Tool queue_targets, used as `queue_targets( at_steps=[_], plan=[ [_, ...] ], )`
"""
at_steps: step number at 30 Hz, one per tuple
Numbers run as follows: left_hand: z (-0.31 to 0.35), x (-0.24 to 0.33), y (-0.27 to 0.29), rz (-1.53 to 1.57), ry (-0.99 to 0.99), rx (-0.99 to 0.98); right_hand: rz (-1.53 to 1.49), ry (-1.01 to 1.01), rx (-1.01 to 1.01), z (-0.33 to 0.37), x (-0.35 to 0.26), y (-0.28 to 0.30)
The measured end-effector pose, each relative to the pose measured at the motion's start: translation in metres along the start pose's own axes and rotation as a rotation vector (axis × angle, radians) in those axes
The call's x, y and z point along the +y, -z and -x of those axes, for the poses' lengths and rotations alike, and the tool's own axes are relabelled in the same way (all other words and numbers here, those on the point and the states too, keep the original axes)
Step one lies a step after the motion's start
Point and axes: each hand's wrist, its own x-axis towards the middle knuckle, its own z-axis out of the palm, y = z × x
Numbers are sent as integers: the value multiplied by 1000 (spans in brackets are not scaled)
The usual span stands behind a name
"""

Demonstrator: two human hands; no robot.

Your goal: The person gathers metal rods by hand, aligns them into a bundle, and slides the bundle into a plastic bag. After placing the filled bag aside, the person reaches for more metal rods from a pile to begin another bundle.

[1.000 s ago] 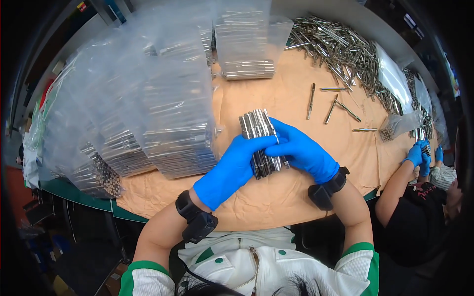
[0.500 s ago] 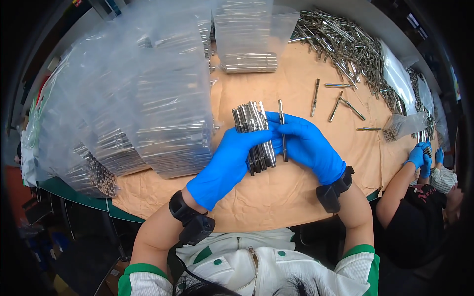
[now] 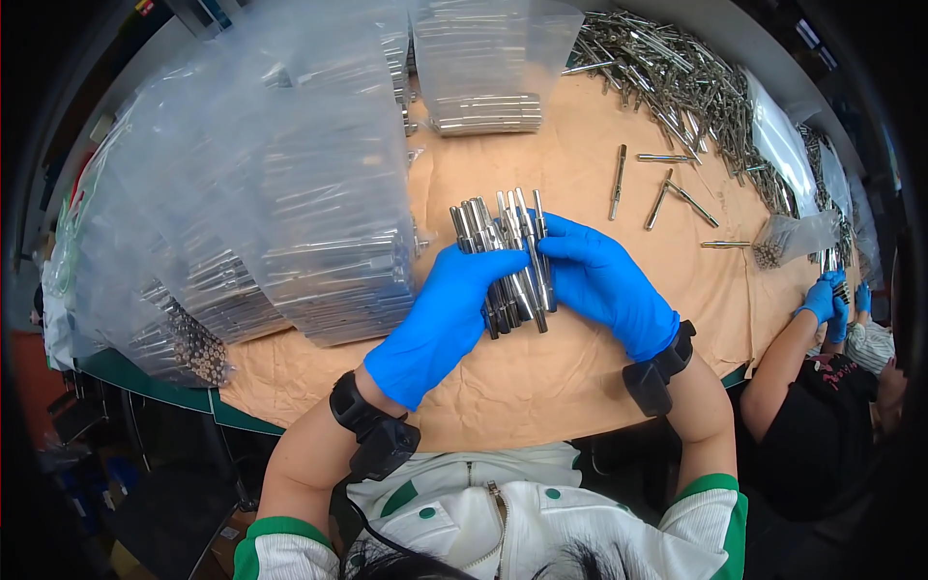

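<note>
A bundle of slim silver metal rods (image 3: 476, 224) is gripped in my blue-gloved left hand (image 3: 440, 304), its thumb lying across the front. The rods stand roughly upright, with stepped ends and darker lower parts. My right hand (image 3: 604, 280), also gloved in blue, pinches a single metal rod (image 3: 547, 288) between thumb and fingers. That rod lies against the right side of the bundle. Several loose rods (image 3: 619, 184) of the same kind rest on the brown paper beyond my right hand.
Brown paper (image 3: 464, 406) covers the table. Clear plastic bags (image 3: 329, 203) full of rods are stacked at left, with another bag (image 3: 483, 111) at the back. A large heap of rods (image 3: 667, 77) spreads along the far right. A co-worker's gloved hands (image 3: 822, 300) work at the right edge.
My right hand has moved left, bringing the single rod from a small gap away to the bundle's side. The rods at the bundle's right have fanned slightly. My left hand keeps its grip.
</note>
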Motion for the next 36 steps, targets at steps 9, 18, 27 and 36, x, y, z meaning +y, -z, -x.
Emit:
queue_targets(
  at_steps=[9,18,27,36],
  plan=[
    [7,2,-6,-46,-42,10,-42,16,11,3,4,-4],
    [9,0,-8,-249,-164,-108,35,-78,11,6,8,-4],
    [9,2,-8,-227,-102,-69,11,-27,86,3,7,-5],
    [9,2,-9,-332,-166,-36,70,-21,55,2,12,8]
  ],
)
